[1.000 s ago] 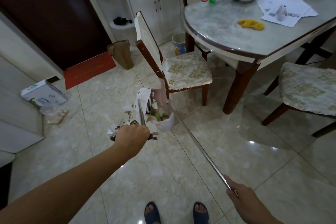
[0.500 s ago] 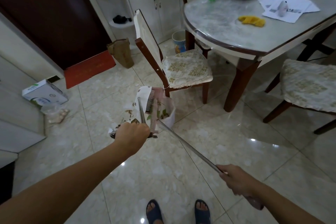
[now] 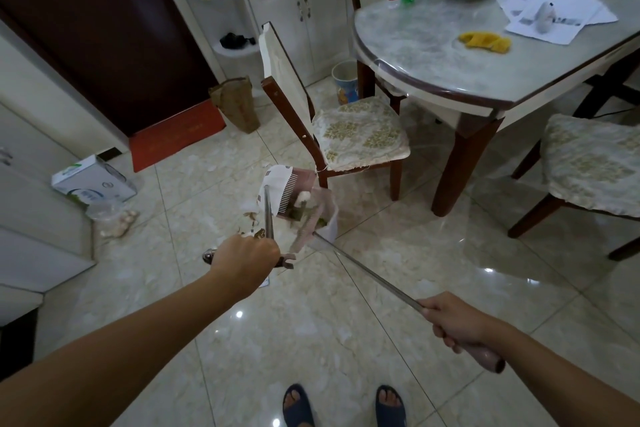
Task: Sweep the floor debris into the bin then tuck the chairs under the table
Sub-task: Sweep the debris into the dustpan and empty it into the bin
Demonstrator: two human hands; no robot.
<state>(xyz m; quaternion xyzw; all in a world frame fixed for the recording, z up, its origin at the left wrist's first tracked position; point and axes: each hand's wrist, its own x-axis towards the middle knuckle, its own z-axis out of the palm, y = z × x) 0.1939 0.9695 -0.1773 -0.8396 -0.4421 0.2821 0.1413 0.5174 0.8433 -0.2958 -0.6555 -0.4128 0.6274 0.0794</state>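
2 chairs [image 3: 360,135] out from table [image 3: 433,55] | glossy tiled floor [image 3: 346,322] | left hand [image 3: 247,258] grips dustpan handle [image 3: 268,208] | right hand [image 3: 453,321] grips broom handle [image 3: 367,270]

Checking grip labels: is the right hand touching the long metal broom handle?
Touching. The head view shows the right hand with its fingers curled round the long metal broom handle near its pinkish grip end, no gap visible.
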